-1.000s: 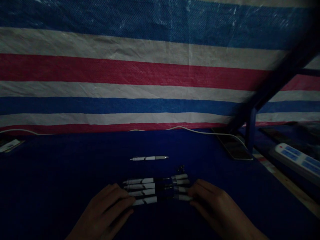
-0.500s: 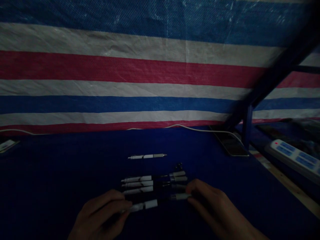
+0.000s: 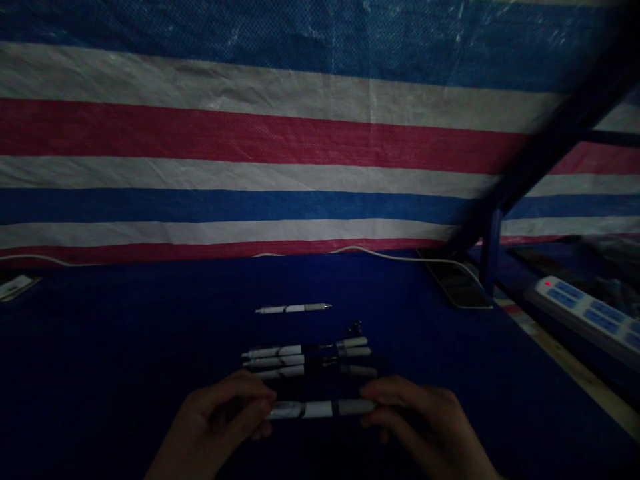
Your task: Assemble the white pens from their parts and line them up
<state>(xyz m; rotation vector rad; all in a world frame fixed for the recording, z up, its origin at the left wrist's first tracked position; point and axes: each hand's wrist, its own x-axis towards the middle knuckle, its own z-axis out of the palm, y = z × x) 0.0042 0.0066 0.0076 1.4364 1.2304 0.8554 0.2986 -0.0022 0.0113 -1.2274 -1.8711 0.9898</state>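
Between my two hands a white pen barrel [image 3: 318, 409] lies level, close to the camera. My left hand [image 3: 225, 417] pinches its clear left end. A grey grip section [image 3: 353, 407] at the barrel's right end is pinched by my right hand [image 3: 417, 417]; the two parts are nearly end to end, with a dark band between them. Just beyond lie several white barrels [image 3: 277, 361], with dark refills [image 3: 327, 361] and loose grey grips [image 3: 356, 351] to their right. Farther back rests a whole white and grey pen [image 3: 293, 309].
Small dark parts [image 3: 355, 327] lie behind the grips. On the blue table [image 3: 150, 320], a phone [image 3: 457, 283] with a white cable sits at the back right. A power strip [image 3: 590, 310] is at the far right, and a striped sheet [image 3: 250, 133] hangs behind.
My right hand has brought the grey grip toward the barrel in my left hand, narrowing the gap between them. The barrel has moved right and now lies more level.
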